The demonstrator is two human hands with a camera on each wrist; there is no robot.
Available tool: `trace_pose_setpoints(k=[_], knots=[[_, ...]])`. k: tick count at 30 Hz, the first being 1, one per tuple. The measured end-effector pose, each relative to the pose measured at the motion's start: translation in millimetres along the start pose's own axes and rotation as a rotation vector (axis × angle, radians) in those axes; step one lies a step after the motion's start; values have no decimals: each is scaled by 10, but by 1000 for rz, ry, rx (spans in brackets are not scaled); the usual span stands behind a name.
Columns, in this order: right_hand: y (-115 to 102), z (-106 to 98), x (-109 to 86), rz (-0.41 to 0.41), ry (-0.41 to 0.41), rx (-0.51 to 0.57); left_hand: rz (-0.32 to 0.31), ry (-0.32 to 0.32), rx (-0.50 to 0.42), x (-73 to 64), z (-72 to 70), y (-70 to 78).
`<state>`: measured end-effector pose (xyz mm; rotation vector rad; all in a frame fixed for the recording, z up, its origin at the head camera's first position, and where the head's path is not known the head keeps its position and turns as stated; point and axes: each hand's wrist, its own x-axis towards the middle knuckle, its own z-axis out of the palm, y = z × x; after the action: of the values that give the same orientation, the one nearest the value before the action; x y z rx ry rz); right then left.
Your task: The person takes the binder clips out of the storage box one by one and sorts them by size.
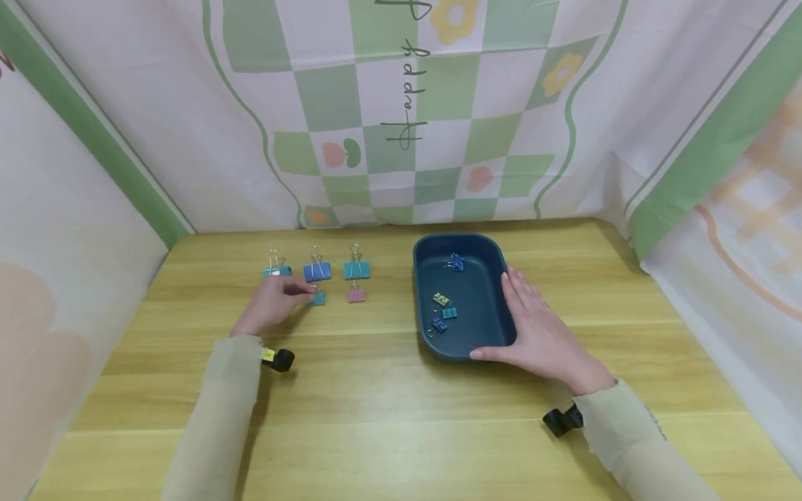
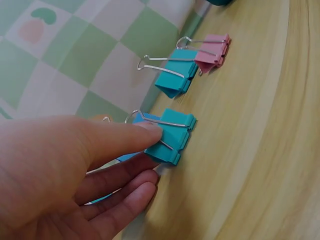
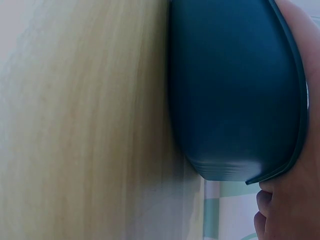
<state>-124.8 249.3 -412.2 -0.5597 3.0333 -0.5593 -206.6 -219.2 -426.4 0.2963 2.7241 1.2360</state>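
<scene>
Between thumb and fingertips, my left hand (image 1: 271, 303) pinches a small teal binder clip (image 2: 175, 135) by its wire handle end, low over the table. Beside it lies a small pink binder clip (image 1: 356, 296). A row behind holds a larger teal clip (image 1: 356, 270), a blue clip (image 1: 317, 271) and another teal-blue clip (image 1: 285, 271), partly covered by my left hand. My right hand (image 1: 544, 332) rests spread around the near right corner of a dark blue tray (image 1: 464, 348), fingers straight along its side, thumb at the front rim.
Inside the tray are a blue clip (image 1: 458, 262), a patterned yellowish clip (image 1: 441, 299), a small teal clip (image 1: 450, 313) and another blue clip (image 1: 440, 325). A checked curtain (image 1: 388, 167) hangs behind the wooden table (image 1: 376, 417), with more cloth on both sides.
</scene>
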Motion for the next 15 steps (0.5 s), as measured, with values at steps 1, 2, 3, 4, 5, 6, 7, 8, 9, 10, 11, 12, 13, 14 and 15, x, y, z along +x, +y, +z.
trace_pose_setpoints(k=[1,2,3,4,5,6,7,8,9,10,11,12,13,14,15], knots=[[1,3,0,0,1,-1,-1,-4,0,-2,-3,-2],[1,5,0,2,2,-1,-5,-6,0,-5,-7,-3],[-1,8,-1,4,4,-1,-9,-9,2,-8,-9,-4],[0,11,-2,6,7,-1,-14,-13,3,-10,-11,-5],[0,14,-3,9,8,-2,-20,-17,2,-11,-11,-5],[2,18,-3,11,8,-2,-23,-20,5,-13,-12,-6],[3,19,-4,11,8,-1,-26,-22,8,-15,-12,-6],[4,22,-5,11,11,1,-29,-24,9,-16,-13,-7],[3,23,-6,11,12,1,-30,-25,9,-18,-14,-6],[4,23,-5,9,12,0,-25,-27,7,-21,-15,-6],[6,23,-3,8,10,0,-24,-27,2,-23,-17,-4],[8,23,-1,5,10,0,-27,-26,-10,-25,-21,1],[8,22,2,4,10,1,-32,-24,-26,-24,-26,4],[6,20,3,3,9,1,-38,-20,-44,-24,-32,13],[7,17,5,3,5,0,-38,-14,-58,-21,-39,24]])
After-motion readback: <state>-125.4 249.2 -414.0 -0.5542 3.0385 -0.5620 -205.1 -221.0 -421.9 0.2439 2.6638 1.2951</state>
